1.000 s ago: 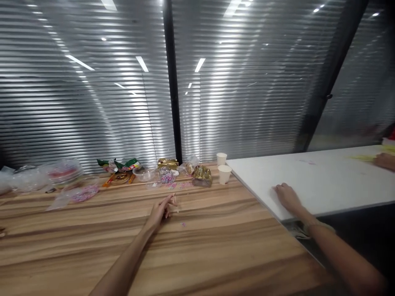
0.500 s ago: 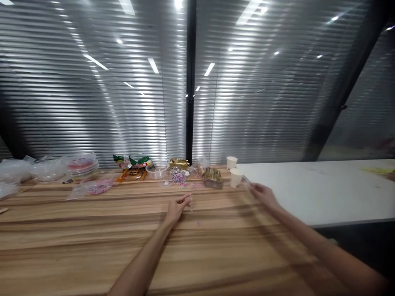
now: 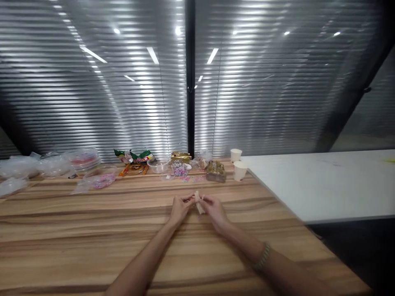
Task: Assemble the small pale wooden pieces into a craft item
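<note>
My left hand [image 3: 179, 209] and my right hand [image 3: 214, 210] meet over the middle of the wooden table [image 3: 92, 230]. Both pinch a small pale object [image 3: 199, 202] between their fingertips; what it is I cannot tell. A bracelet [image 3: 263, 255] sits on my right wrist. A few tiny pink bits lie on the wood just beyond the hands.
Along the far edge by the blinds lie snack packets [image 3: 133, 156], a clear bowl [image 3: 158, 165], a cup of pink beads [image 3: 178, 168], a gold packet [image 3: 215, 169], two paper cups [image 3: 240, 170] and plastic bags [image 3: 33, 168]. A white table [image 3: 324, 181] adjoins at right.
My right hand left the white table, swept left past the paper cups and joined my left hand on the small pale object. The view turned left.
</note>
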Motion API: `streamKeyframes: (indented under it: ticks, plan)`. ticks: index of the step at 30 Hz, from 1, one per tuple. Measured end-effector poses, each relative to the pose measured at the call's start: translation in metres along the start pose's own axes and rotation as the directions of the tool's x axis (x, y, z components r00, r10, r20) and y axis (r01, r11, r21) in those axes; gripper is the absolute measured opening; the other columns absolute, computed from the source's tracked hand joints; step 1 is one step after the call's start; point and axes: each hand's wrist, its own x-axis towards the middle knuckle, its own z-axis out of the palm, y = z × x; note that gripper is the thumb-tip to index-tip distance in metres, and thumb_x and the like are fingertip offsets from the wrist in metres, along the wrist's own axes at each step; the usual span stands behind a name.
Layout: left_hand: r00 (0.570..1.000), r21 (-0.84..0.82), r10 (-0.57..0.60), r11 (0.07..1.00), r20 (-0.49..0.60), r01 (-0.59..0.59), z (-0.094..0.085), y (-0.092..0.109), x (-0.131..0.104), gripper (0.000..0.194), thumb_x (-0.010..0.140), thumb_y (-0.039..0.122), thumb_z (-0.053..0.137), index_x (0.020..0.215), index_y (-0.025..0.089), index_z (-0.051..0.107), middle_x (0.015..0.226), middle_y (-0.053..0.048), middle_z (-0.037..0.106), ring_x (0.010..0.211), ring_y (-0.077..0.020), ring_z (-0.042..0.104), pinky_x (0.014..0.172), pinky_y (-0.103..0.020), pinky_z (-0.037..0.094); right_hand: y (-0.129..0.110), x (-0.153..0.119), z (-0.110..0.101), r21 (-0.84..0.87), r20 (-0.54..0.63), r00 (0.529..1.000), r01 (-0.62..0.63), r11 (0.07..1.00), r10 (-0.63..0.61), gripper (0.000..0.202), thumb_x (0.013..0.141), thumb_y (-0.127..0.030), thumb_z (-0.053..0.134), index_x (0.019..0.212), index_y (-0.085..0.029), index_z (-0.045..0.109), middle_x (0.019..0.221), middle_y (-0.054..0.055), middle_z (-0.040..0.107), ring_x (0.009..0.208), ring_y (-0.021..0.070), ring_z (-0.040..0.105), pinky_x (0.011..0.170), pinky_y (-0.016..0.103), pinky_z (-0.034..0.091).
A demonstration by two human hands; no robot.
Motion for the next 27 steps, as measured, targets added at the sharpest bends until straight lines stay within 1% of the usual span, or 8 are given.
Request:
streamKeyframes:
  ticks: [3, 5, 7, 10, 13, 18, 22, 27]
  plan:
    - [0.999, -0.009, -0.002, 1.0, -0.034, 0.002, 0.0023, -0.0007, -0.0025, 0.042, 0.061, 0.037, 0.067, 0.094, 0.011, 0.068, 0.094, -0.011, 0.068, 0.063, -0.0184, 0.059, 0.05, -0.023, 0.041, -0.0044, -0.0015, -0.0038, -0.192, 0.023, 0.992, 0.124, 0.974, -0.122, 0.026, 0.065, -0.041, 0.063, 0.074, -0.017, 0.068, 0.083, 0.006, 0.064, 0.083, 0.022, 0.054, 0.073, 0.033, 0.042]
    - [0.999, -0.019, -0.007, 1.0, -0.05, 0.007, 0.0032, -0.0007, -0.004, 0.044, 0.061, 0.037, 0.067, 0.097, 0.011, 0.067, 0.092, -0.011, 0.069, 0.06, -0.0172, 0.059, 0.048, -0.022, 0.04, -0.0067, -0.0015, -0.0052, -0.259, 0.064, 0.985, 0.172, 0.95, -0.161, 0.024, 0.069, -0.04, 0.059, 0.07, -0.017, 0.067, 0.076, 0.005, 0.062, 0.079, 0.0207, 0.053, 0.072, 0.031, 0.041]
    - [0.998, -0.027, -0.022, 0.999, -0.062, 0.02, 0.0039, 0.0, -0.0051, 0.047, 0.061, 0.038, 0.067, 0.099, 0.01, 0.066, 0.088, -0.011, 0.07, 0.056, -0.0155, 0.057, 0.044, -0.021, 0.037, -0.0076, -0.0011, -0.0063, -0.245, 0.098, 0.985, 0.159, 0.956, -0.139, 0.027, 0.072, -0.042, 0.055, 0.07, -0.017, 0.064, 0.072, 0.004, 0.06, 0.073, 0.019, 0.053, 0.067, 0.029, 0.041]
    - [0.994, -0.05, -0.051, 0.998, -0.095, 0.046, 0.0046, 0.0015, -0.0057, 0.05, 0.06, 0.04, 0.068, 0.1, 0.009, 0.065, 0.082, -0.01, 0.071, 0.05, -0.0123, 0.053, 0.04, -0.019, 0.033, -0.0065, -0.0001, -0.007, -0.202, 0.105, 0.988, 0.13, 0.971, -0.11, 0.03, 0.073, -0.046, 0.052, 0.071, -0.017, 0.061, 0.069, 0.002, 0.059, 0.067, 0.0174, 0.052, 0.062, 0.027, 0.041]
    - [0.989, -0.084, -0.066, 0.995, -0.131, 0.056, 0.0046, 0.0026, -0.0055, 0.052, 0.058, 0.04, 0.07, 0.099, 0.009, 0.066, 0.077, -0.01, 0.071, 0.047, -0.0097, 0.05, 0.039, -0.018, 0.031, -0.0047, 0.0012, -0.0069, -0.197, 0.113, 0.986, 0.142, 0.97, -0.121, 0.031, 0.072, -0.048, 0.053, 0.071, -0.017, 0.06, 0.069, 0.003, 0.06, 0.067, 0.0175, 0.053, 0.062, 0.027, 0.042]
    - [0.989, -0.124, -0.065, 0.991, -0.13, 0.049, 0.0041, 0.004, -0.0046, 0.051, 0.056, 0.04, 0.072, 0.096, 0.009, 0.067, 0.068, -0.007, 0.069, 0.042, -0.0066, 0.043, 0.038, -0.017, 0.029, -0.0032, 0.0024, -0.0077, -0.193, 0.103, 0.986, 0.148, 0.97, -0.129, 0.031, 0.073, -0.048, 0.051, 0.071, -0.018, 0.058, 0.069, 0.002, 0.059, 0.065, 0.0172, 0.053, 0.06, 0.027, 0.043]
    - [0.98, -0.165, -0.096, 0.984, -0.177, 0.067, 0.004, 0.0048, -0.0043, 0.052, 0.055, 0.038, 0.072, 0.096, 0.007, 0.067, 0.06, -0.006, 0.067, 0.039, -0.0045, 0.037, 0.038, -0.018, 0.028, -0.0026, 0.0027, -0.009, -0.199, 0.123, 0.99, 0.092, 0.976, -0.069, 0.032, 0.074, -0.048, 0.05, 0.075, -0.018, 0.059, 0.068, 0.002, 0.057, 0.06, 0.0157, 0.052, 0.053, 0.026, 0.045]
    - [0.989, -0.131, -0.066, 0.99, -0.129, 0.049, 0.0046, 0.0061, -0.0054, 0.052, 0.055, 0.037, 0.072, 0.096, 0.006, 0.067, 0.054, -0.004, 0.064, 0.038, -0.0043, 0.036, 0.039, -0.018, 0.028, 0.0017, 0.0022, -0.008, -0.162, 0.185, 0.981, 0.084, 0.983, -0.053, 0.035, 0.075, -0.053, 0.049, 0.073, -0.018, 0.055, 0.065, 0.0, 0.052, 0.055, 0.013, 0.049, 0.048, 0.024, 0.045]
